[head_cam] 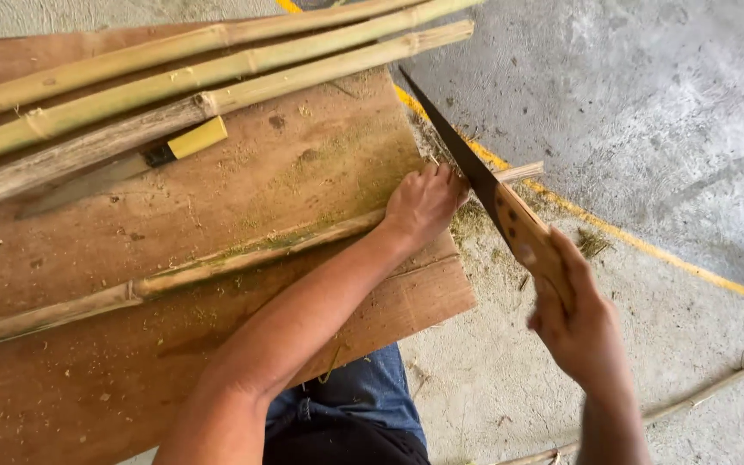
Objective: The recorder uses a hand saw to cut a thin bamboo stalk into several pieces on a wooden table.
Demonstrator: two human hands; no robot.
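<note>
on the concrete floor [647, 103], over a plywood board [243, 181], my left hand [422, 205] pinned the bamboo pole [217, 263] near its overhanging end; my right hand [574, 323], fist closed, gripped the handsaw [484, 185]. best sawn with long, light strokes, close to my fingers.

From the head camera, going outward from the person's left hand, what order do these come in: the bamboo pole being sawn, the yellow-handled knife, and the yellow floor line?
1. bamboo pole: pinned under the left hand on the board.
2. yellow floor line: on the concrete, just right of the hand.
3. yellow-handled knife: up the board to the left, beside the stacked poles.
</note>
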